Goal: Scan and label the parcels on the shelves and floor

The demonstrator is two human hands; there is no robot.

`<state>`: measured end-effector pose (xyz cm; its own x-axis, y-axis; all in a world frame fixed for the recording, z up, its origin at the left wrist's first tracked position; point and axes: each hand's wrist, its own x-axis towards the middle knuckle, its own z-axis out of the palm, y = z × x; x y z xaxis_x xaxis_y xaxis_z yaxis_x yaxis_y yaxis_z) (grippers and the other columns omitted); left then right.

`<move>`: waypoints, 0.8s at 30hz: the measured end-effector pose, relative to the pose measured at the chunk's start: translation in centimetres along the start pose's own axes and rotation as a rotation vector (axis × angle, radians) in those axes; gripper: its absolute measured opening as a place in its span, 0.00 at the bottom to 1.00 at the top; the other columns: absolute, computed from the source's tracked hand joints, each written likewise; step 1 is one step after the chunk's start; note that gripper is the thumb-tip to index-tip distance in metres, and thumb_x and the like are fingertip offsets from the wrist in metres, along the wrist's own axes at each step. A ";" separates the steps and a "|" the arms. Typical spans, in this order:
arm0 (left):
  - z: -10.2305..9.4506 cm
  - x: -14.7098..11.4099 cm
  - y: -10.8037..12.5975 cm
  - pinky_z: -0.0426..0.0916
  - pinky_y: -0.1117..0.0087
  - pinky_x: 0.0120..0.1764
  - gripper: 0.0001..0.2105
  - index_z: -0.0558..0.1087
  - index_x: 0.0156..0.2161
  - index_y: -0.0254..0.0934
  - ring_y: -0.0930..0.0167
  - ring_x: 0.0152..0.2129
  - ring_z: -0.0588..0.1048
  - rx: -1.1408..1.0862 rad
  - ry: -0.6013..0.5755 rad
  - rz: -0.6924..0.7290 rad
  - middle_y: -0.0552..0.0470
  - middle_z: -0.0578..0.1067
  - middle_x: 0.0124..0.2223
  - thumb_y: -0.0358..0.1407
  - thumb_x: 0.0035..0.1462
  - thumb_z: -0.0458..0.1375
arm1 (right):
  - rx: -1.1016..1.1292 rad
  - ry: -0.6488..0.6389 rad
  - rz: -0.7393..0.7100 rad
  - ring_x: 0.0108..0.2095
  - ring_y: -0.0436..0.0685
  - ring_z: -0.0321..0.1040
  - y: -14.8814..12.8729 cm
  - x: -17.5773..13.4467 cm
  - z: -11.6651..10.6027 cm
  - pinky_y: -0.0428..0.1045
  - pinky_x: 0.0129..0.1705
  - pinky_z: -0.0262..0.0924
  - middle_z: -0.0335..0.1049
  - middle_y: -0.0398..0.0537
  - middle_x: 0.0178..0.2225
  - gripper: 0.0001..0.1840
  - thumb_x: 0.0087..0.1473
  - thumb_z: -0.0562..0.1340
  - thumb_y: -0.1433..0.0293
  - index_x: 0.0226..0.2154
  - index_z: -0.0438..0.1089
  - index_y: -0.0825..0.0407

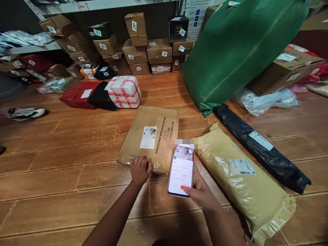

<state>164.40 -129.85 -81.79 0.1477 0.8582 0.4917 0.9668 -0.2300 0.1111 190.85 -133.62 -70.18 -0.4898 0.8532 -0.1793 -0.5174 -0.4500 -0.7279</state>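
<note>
Boxes [135,54] lined the floor's [97,145] far edge. The left hand [139,169] curled on a carton [133,135], grip unclear — the right hand [202,191] clasped a phone [180,171].

Left grip [140,171] on a cardboard box [159,136], near edge; right grip [201,189] holds a phone [180,172]

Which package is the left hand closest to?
The flat brown box: the left hand is at its near edge. The yellow parcel and long black parcel lie farther right.
</note>
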 end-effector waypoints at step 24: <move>-50.1 26.3 36.9 0.70 0.62 0.45 0.30 0.69 0.55 0.39 0.64 0.43 0.76 -1.928 -0.724 -0.940 0.42 0.76 0.51 0.58 0.59 0.45 | 0.120 0.493 -0.167 0.52 0.63 0.69 -41.2 -26.7 24.3 0.60 0.55 0.61 0.72 0.51 0.53 0.31 0.54 0.56 0.44 0.52 0.67 0.45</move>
<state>193.49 -138.70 -21.50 0.3761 0.8214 -0.4288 -0.4337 0.5650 0.7019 208.22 -144.31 -19.35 -0.0214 0.9254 -0.3784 -0.6511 -0.3001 -0.6972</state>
